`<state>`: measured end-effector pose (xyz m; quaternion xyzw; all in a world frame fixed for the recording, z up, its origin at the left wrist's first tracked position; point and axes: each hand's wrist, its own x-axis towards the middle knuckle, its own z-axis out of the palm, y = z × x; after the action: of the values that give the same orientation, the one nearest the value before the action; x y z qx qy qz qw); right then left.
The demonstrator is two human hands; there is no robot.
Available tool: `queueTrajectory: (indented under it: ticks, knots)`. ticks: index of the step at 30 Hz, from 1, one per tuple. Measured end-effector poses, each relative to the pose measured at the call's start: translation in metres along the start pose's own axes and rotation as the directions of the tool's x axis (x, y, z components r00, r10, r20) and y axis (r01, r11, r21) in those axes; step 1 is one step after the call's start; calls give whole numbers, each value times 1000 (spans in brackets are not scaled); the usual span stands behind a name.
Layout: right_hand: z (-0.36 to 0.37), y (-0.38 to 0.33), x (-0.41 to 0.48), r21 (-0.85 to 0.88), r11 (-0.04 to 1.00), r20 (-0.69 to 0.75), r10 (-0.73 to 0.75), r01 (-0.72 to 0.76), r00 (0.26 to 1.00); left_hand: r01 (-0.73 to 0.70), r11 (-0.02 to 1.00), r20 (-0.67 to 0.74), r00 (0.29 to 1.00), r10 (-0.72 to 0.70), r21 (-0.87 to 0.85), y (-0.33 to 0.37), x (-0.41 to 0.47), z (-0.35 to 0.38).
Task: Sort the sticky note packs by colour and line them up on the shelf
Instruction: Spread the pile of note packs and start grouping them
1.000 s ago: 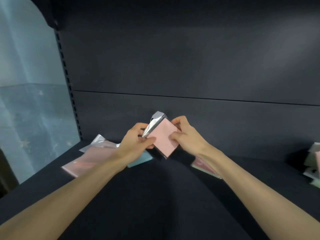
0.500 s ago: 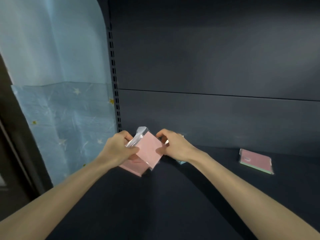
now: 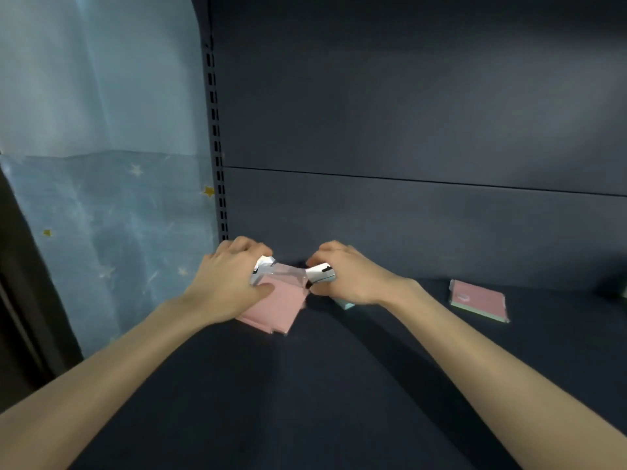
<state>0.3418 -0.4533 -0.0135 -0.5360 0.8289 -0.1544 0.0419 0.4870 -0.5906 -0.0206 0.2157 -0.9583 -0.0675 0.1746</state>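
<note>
Gripping pink pack (image 3: pixel 282 308): left hand (image 3: pixel 226 285), right hand (image 3: pixel 351 277).

1. The right hand (image 3: pixel 353 278) hides all but one corner of a pale green sticky note pack (image 3: pixel 345 304).
2. Under the left hand (image 3: pixel 227 283), I cannot count how many flat pink plastic-wrapped packs (image 3: pixel 274 313) lie stacked.

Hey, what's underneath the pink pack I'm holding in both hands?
Stepped pink edges of at least one more pack stick out below the pink pack, on the shelf. How many lie there is hidden by it and the left hand.
</note>
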Motion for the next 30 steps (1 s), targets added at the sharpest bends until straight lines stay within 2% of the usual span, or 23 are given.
queueTrajectory:
  ticks: [7, 13, 20, 30]
  knots:
    - [-65, 46, -73, -84, 981, -224, 150, -172, 963, -329, 944, -76, 942, 326, -25, 89, 15, -24]
    - [-100, 92, -164, -75, 943, -333, 284, -326, 899, -503, 864, -137, 857, 497, -18, 183, 9, -18]
    - [-119, 157, -279, -133, 900, -357, 348, -416, 867, -551, 833, -146, 830, 539, -53, 298, -24, 18]
    - [-145, 252, -399, -105, 875, -316, 421, -473, 850, -562, 821, -45, 827, 560, -101, 440, -55, 69]
